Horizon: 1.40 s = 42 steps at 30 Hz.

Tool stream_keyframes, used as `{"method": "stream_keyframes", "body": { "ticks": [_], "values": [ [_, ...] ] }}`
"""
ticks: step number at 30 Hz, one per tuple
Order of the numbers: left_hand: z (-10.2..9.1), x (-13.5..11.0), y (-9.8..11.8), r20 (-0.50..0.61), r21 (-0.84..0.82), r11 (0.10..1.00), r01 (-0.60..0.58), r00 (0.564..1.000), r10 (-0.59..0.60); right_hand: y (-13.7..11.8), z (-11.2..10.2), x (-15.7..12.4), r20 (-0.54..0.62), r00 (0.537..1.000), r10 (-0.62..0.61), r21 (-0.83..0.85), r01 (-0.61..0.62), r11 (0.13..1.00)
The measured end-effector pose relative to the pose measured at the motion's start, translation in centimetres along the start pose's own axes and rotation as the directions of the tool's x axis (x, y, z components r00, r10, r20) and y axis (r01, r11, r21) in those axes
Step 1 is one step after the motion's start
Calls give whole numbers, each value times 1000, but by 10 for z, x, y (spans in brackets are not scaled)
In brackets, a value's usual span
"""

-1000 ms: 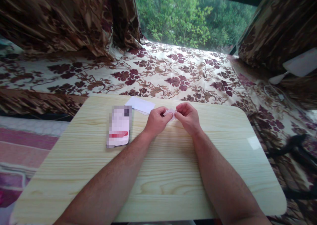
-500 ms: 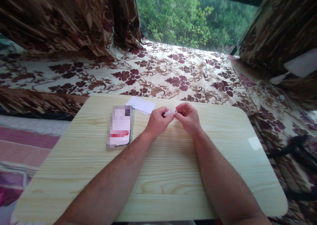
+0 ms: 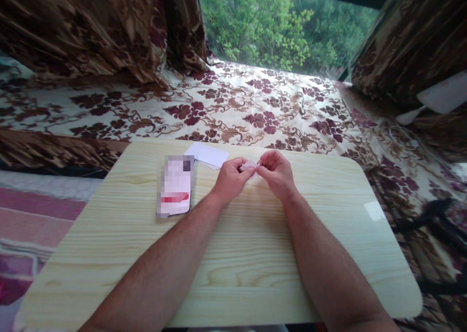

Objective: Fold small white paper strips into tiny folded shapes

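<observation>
A small folded piece of white paper [image 3: 248,165] is held between my two hands above the far middle of the table. My left hand [image 3: 232,177] pinches its left side between thumb and fingers. At its right end, the thumb and forefinger of my right hand [image 3: 276,174] close on the paper's edge, the other fingers curled. The fingertips hide part of the paper, so its exact folds cannot be made out. Left of my left hand lie a few flat sheets of white paper [image 3: 207,155].
A phone-shaped object [image 3: 175,183], partly pixelated, lies on the pale wooden table [image 3: 233,283] left of my left forearm. Beyond the table's far edge is a ledge with flowered cloth [image 3: 233,103]. A white lamp-like object [image 3: 443,93] and cable stand at the right.
Both hands stay in nearly the same place, with only slight finger movement at the paper. The view has shifted very slightly.
</observation>
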<state>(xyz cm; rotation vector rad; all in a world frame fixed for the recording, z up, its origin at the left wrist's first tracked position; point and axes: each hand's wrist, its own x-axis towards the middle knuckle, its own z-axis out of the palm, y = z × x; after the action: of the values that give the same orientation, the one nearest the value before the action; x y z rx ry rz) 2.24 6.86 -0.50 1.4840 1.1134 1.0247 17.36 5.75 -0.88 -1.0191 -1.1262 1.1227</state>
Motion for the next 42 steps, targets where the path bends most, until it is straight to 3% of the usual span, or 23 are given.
{"method": "stream_keyframes", "body": {
  "ticks": [17, 21, 25, 31, 35, 42],
  "values": [
    [5, -2, 3, -15, 85, 996, -31, 999, 33, 0, -4, 3, -24, 1000, -3, 10, 3, 1000],
    [5, -1, 1, -14, 85, 995, -52, 998, 54, 0, -4, 4, -79, 997, 9, 15, -8, 1000],
    [4, 0, 0, -16, -16, 999, -51, 999, 51, 3, -8, 5, -145, 989, -4, 2, 4, 1000],
    [5, 3, -3, -140, -77, 997, 19, 990, -30, 5, -8, 4, -136, 989, -52, -55, 45, 997],
    [6, 4, -6, -235, -69, 998, -8, 972, -9, 1, -3, 0, -208, 963, -171, -194, 131, 972],
    [9, 1, -4, -302, -12, 998, -59, 952, 53, 3, 7, -7, -126, 972, -200, -343, 146, 928]
  ]
}}
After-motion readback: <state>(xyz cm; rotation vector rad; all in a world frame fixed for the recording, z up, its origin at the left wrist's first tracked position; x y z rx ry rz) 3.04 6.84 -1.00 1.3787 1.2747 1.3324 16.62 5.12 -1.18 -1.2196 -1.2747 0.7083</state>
